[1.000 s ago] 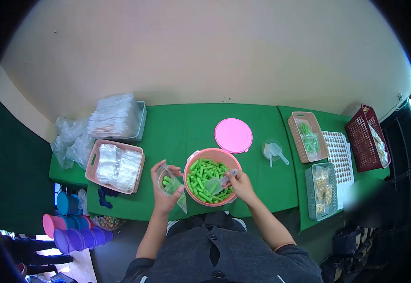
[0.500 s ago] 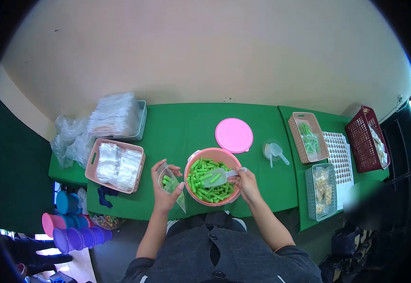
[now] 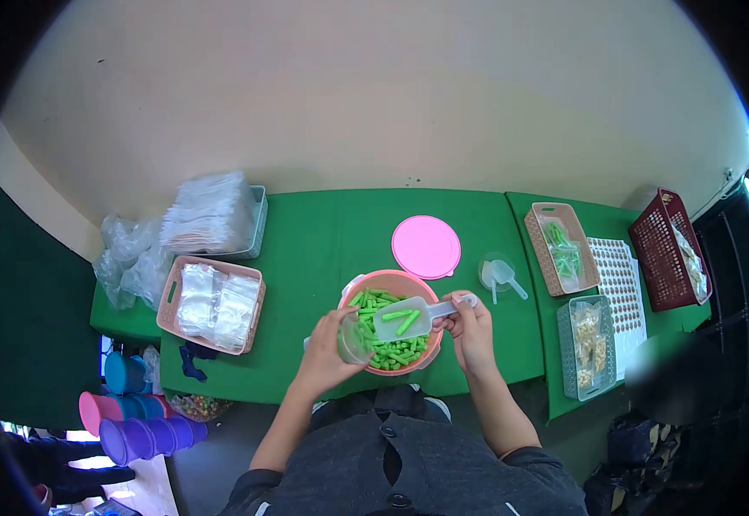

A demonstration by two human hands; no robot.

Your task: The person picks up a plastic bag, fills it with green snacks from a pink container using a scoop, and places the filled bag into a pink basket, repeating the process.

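A pink tub (image 3: 434,351) full of short green stick-shaped pieces (image 3: 398,355) stands at the table's front edge. My right hand (image 3: 470,334) grips the handle of a translucent white scoop (image 3: 423,320), which is over the tub with a few green pieces in it. Wrapped around a clear plastic bag (image 3: 354,341), my left hand (image 3: 327,357) is at the tub's left rim. The bag's mouth faces the scoop, and most of the bag is hidden by the hand. Beyond the tub lies a round pink lid (image 3: 427,247).
On the left are a pink basket of clear bags (image 3: 168,311) and a blue basket with stacked white packets (image 3: 211,212). A cup with another scoop (image 3: 503,273) sits right. Farther right are baskets of filled bags (image 3: 568,396), a sticker sheet (image 3: 619,284) and a maroon basket (image 3: 658,258).
My left hand has moved right with the bag, from beside the tub to its left rim, and turned. My right hand has shifted slightly right and up, tilting the scoop.
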